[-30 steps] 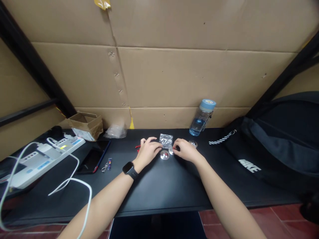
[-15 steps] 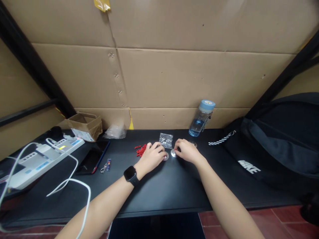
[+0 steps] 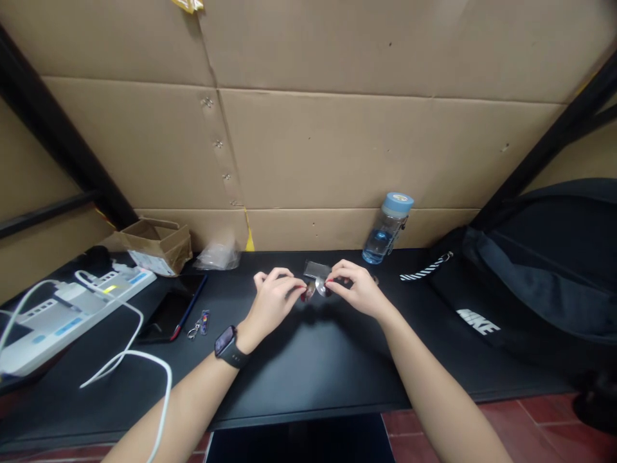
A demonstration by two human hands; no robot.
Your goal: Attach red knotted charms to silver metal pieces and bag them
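My left hand (image 3: 276, 299), with a black watch on its wrist, pinches a small round clear piece (image 3: 309, 290) with some red at its edge. Opposite it, my right hand (image 3: 354, 288) pinches a shiny round silvery disc (image 3: 321, 286), and red shows at the fingertips. The two round pieces are held up close together over the black table; whether they touch is hard to tell. Just behind them lies a small clear plastic packet (image 3: 317, 269). The red pieces seen earlier are hidden behind my left hand.
Black table (image 3: 308, 379); at left a power strip (image 3: 77, 321) with white cables, a phone (image 3: 173, 308), a keyring (image 3: 199, 325), an open carton (image 3: 159, 244) and a plastic bag (image 3: 218, 255). At right, a water bottle (image 3: 387, 228) and a black backpack (image 3: 544, 276).
Both hands have lifted the round pieces off the table and brought them together, tilted up. My left hand has shifted left and its wrist has turned. The view has shifted slightly.
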